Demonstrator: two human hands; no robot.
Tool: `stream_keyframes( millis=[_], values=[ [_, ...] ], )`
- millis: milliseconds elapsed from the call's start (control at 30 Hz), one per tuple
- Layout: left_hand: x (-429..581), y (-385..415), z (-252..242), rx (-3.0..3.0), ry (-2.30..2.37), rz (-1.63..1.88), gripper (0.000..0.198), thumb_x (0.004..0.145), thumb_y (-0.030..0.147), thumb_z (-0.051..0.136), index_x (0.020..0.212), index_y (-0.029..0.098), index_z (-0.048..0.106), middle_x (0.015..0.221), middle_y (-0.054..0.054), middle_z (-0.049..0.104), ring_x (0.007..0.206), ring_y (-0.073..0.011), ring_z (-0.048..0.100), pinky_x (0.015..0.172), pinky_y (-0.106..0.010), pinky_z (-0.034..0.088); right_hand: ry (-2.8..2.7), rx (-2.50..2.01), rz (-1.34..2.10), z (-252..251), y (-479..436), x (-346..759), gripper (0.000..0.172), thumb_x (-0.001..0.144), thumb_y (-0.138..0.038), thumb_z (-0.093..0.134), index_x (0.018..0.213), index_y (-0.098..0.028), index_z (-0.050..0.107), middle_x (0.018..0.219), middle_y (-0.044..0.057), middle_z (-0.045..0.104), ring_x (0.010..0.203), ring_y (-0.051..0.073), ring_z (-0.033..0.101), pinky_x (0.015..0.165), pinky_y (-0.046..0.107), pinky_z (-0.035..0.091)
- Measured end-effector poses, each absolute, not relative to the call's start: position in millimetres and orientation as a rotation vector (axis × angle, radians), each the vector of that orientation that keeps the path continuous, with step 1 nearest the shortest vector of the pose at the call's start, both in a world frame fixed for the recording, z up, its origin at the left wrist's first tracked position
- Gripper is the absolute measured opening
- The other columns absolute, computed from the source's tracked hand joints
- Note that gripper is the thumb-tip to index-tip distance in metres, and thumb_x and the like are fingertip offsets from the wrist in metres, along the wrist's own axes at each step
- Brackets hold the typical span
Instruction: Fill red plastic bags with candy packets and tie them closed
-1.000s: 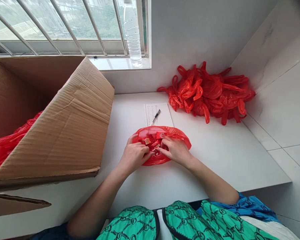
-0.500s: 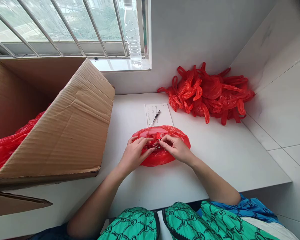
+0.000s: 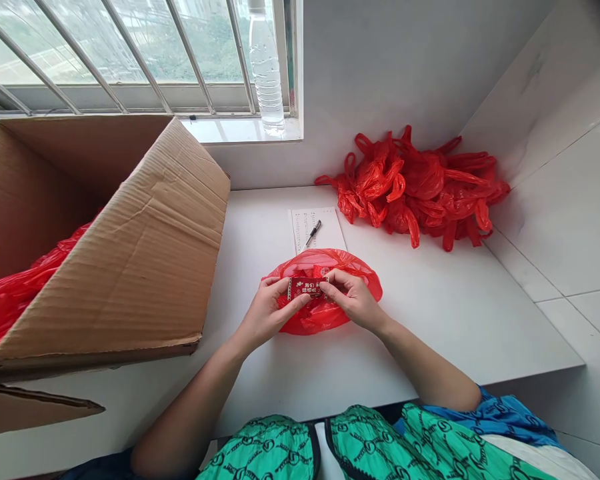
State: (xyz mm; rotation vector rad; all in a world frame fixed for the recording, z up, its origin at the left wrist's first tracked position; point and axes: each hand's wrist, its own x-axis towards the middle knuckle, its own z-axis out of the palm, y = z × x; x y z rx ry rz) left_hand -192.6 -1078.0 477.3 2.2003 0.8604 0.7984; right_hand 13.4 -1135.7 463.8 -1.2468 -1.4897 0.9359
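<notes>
Red printed packet (image 3: 304, 288): left hand (image 3: 266, 313) and right hand (image 3: 354, 301) are pinching its ends above a red plastic bag (image 3: 325, 321) lying mid-table (image 3: 430, 320); a slipping pinch could drop it back inside.

White counter (image 3: 445, 333) with red bags (image 3: 420, 190), paper (image 3: 320, 229), cardboard box (image 3: 145, 247)

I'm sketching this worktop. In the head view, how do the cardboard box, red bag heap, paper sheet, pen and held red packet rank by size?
1. Cardboard box
2. Heap of red plastic bags
3. Sheet of paper
4. Too close to rank: printed red packet and pen; the packet is nearer the camera.
</notes>
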Motion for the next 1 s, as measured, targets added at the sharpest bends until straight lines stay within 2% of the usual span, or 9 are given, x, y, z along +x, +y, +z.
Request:
stream_keyframes(
  millis=[200, 367, 533, 600, 667, 733, 800, 933, 1000],
  values=[
    [-199, -1073, 473, 2.282, 0.813, 0.692, 0.035, 0.099, 0.04, 0.047, 0.075, 0.02, 0.062, 0.071, 0.003, 0.069, 0.067, -0.0127, 0.059, 0.102, -0.035, 0.039, -1.561, -1.264, 0.877, 463, -1136, 16, 0.027, 0.097, -0.044, 0.049, 0.079, -0.023, 0.05, 0.072, -0.002, 0.054, 0.065, 0.014, 0.053, 0.064, 0.027, 0.048],
    [-203, -1068, 475, 2.411, 0.868, 0.65, 0.039, 0.099, 0.042, 0.046, 0.069, 0.02, 0.059, 0.065, 0.004, 0.067, 0.062, -0.0117, 0.058, 0.104, -0.037, 0.034, -1.658, -1.295, 0.827, 462, -1135, 18, 0.03, 0.1, -0.044, 0.042, 0.082, -0.023, 0.054, 0.074, -0.001, 0.057, 0.067, 0.014, 0.055, 0.065, 0.025, 0.047],
    [-213, -1059, 476, 2.664, 1.134, 0.517, 0.05, 0.099, 0.044, 0.043, 0.058, 0.02, 0.057, 0.054, 0.003, 0.063, 0.056, -0.0142, 0.058, 0.102, -0.046, 0.031, -1.972, -1.701, 0.405, 453, -1129, 24, 0.036, 0.103, -0.039, 0.037, 0.101, -0.021, 0.068, 0.071, 0.002, 0.066, 0.065, 0.018, 0.06, 0.064, 0.028, 0.046],
    [-211, -1059, 474, 2.722, 1.211, 0.566, 0.044, 0.099, 0.042, 0.045, 0.063, 0.019, 0.059, 0.063, 0.001, 0.068, 0.059, -0.0153, 0.06, 0.101, -0.047, 0.032, -2.066, -1.814, 0.262, 447, -1127, 24, 0.032, 0.102, -0.036, 0.041, 0.115, -0.021, 0.066, 0.073, 0.004, 0.069, 0.067, 0.02, 0.063, 0.064, 0.029, 0.046],
    [-206, -1062, 469, 2.767, 1.187, 0.632, 0.028, 0.097, 0.039, 0.05, 0.081, 0.021, 0.065, 0.081, -0.001, 0.073, 0.071, -0.0178, 0.065, 0.102, -0.046, 0.032, -2.166, -1.819, 0.219, 442, -1125, 22, 0.033, 0.098, -0.036, 0.05, 0.126, -0.021, 0.062, 0.078, 0.005, 0.071, 0.07, 0.021, 0.065, 0.062, 0.028, 0.046],
    [-201, -1064, 464, 2.808, 1.085, 0.646, 0.016, 0.095, 0.035, 0.054, 0.098, 0.025, 0.067, 0.096, -0.002, 0.073, 0.086, -0.0203, 0.067, 0.105, -0.045, 0.031, -2.225, -1.806, 0.191, 438, -1125, 19, 0.046, 0.093, -0.037, 0.059, 0.136, -0.021, 0.055, 0.085, 0.007, 0.072, 0.073, 0.023, 0.067, 0.058, 0.028, 0.046],
    [-199, -1066, 458, 2.849, 0.993, 0.611, 0.016, 0.094, 0.032, 0.055, 0.105, 0.029, 0.067, 0.1, -0.002, 0.072, 0.093, -0.0213, 0.067, 0.108, -0.046, 0.03, -2.237, -1.809, 0.174, 437, -1125, 18, 0.055, 0.091, -0.034, 0.063, 0.143, -0.023, 0.049, 0.091, 0.008, 0.073, 0.074, 0.024, 0.068, 0.056, 0.028, 0.046],
    [-200, -1063, 453, 2.87, 1.02, 0.542, 0.013, 0.094, 0.032, 0.056, 0.097, 0.028, 0.067, 0.098, -0.003, 0.07, 0.092, -0.0216, 0.066, 0.107, -0.048, 0.03, -2.093, -1.736, 0.382, 443, -1127, 20, 0.041, 0.093, -0.028, 0.059, 0.134, -0.026, 0.057, 0.086, 0.002, 0.073, 0.068, 0.019, 0.067, 0.064, 0.029, 0.052],
    [-199, -1065, 455, 2.848, 1.057, 0.579, 0.016, 0.093, 0.039, 0.058, 0.1, 0.027, 0.066, 0.102, -0.005, 0.069, 0.097, -0.023, 0.065, 0.107, -0.047, 0.031, -1.96, -1.608, 0.462, 448, -1130, 20, 0.034, 0.095, -0.026, 0.057, 0.129, -0.026, 0.061, 0.091, 0.001, 0.074, 0.07, 0.016, 0.068, 0.071, 0.029, 0.055]
  ],
)
